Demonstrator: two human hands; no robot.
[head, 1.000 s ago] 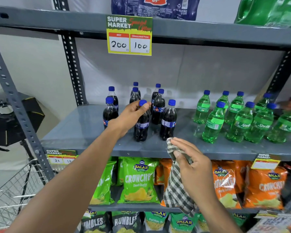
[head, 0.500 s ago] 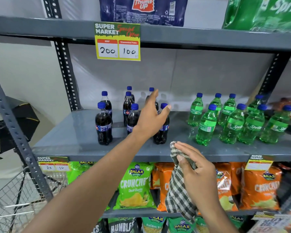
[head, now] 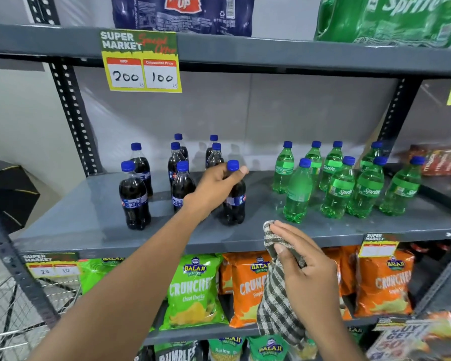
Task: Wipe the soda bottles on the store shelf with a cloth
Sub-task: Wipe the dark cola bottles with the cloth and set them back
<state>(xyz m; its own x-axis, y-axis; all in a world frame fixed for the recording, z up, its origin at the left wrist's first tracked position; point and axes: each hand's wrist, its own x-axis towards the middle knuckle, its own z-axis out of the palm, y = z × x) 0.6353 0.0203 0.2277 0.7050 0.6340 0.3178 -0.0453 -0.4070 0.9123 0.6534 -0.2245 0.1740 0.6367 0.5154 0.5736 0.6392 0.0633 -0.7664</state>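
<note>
Several dark cola bottles with blue caps stand on the grey middle shelf (head: 89, 220). My left hand (head: 214, 188) is wrapped around the neck of the front right cola bottle (head: 235, 201), which stands upright on the shelf. Another cola bottle (head: 133, 196) stands at the front left. To the right stands a group of green Sprite bottles (head: 339, 188). My right hand (head: 305, 269) holds a checked cloth (head: 276, 308) in front of the shelf edge, below and right of the gripped bottle.
Bags of chips (head: 193, 287) fill the shelf below. Large shrink-wrapped soda packs (head: 182, 11) sit on the top shelf, with a yellow price sign (head: 141, 61) on its edge. A wire cart (head: 11, 316) stands at the lower left beside the shelf post.
My left hand let go of one front cola bottle, moved right and closed on the front right one. My right hand kept hold of the cloth.
</note>
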